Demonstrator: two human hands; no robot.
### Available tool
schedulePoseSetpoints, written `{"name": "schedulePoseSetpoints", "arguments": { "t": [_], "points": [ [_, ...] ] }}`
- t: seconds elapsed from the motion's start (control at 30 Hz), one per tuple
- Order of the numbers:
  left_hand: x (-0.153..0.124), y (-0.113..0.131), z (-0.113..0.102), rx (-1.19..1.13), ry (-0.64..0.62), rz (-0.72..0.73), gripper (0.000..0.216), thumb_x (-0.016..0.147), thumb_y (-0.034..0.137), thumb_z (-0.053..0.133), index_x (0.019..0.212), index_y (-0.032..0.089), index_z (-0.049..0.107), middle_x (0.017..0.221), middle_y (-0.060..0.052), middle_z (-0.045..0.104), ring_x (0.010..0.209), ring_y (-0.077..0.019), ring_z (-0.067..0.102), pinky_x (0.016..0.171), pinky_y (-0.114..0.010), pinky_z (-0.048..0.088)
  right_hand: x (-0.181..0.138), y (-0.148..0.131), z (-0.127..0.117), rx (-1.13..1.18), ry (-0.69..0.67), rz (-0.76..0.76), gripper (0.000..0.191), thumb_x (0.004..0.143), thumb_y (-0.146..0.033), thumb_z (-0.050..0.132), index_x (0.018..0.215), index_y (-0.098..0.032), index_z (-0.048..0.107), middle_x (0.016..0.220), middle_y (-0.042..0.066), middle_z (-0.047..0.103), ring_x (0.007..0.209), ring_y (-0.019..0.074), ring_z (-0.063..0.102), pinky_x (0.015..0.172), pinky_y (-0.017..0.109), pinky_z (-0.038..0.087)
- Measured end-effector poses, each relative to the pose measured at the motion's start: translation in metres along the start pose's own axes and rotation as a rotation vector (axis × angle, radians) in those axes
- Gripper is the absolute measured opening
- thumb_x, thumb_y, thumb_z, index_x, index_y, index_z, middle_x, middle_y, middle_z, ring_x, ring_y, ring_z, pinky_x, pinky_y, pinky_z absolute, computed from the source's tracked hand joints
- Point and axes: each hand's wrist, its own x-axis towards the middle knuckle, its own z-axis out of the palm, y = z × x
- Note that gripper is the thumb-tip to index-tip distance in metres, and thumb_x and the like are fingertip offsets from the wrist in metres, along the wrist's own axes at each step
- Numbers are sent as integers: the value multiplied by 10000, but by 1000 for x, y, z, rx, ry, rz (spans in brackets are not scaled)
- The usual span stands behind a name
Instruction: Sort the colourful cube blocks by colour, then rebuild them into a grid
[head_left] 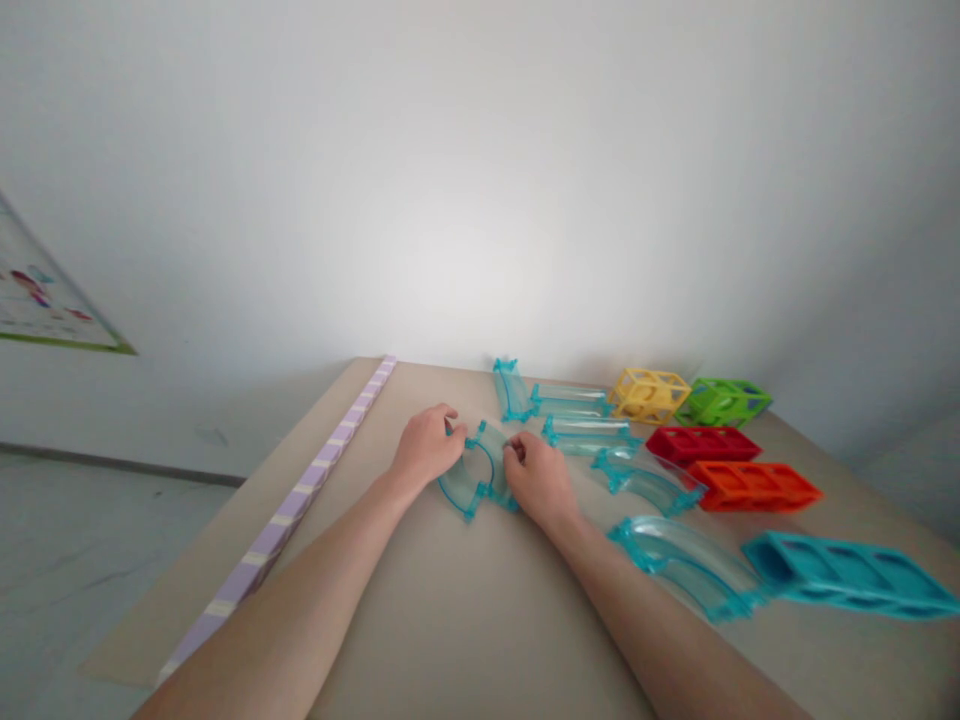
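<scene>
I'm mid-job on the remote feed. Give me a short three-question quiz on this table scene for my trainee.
1. True or false: the yellow block lies farther from the camera than the orange block.
2. The left hand and right hand both touch: A) curved track pieces; B) a ball; C) a cup.
3. What colour is the long block nearest the camera?
Key: 1 true; 2 A; 3 turquoise.
</scene>
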Motion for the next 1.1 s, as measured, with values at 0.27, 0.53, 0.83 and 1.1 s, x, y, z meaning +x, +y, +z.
{"name": "schedulePoseSetpoints", "arguments": {
  "t": [0.27,0.53,0.83,1.1],
  "points": [
    [6,-4,10,-461,-59,-157,273,785,200,627,1043,121,665,866,-98,716,653,-191,684,671,-328,542,2,7,2,177,70,72,216,847,-265,431,913,-177,617,718,52,682,675,198,629,648,282,442],
    [8,0,15,-949,-148,-174,285,796,340,683,973,116,681,807,-78,719,656,-170,685,706,-341,569,-2,-1,1,275,-66,2,251,867,-319,433,662,-213,532,584,-16,600,547,140,530,546,234,365],
    [-1,5,18,-1067,-372,-130,399,751,504,715,871,124,725,778,-61,722,678,-167,657,654,-280,512,-2,-4,1,287,-82,-36,297,873,-369,442,626,-210,487,587,-24,501,586,147,470,566,250,345],
    [-4,10,6,-1156,-434,-65,534,653,361,839,1119,170,664,1004,-77,710,822,-173,668,762,-295,513,1,4,6,408,-90,38,310,880,-406,434,642,-217,499,501,-36,478,504,147,482,489,243,365]
  ]
}}
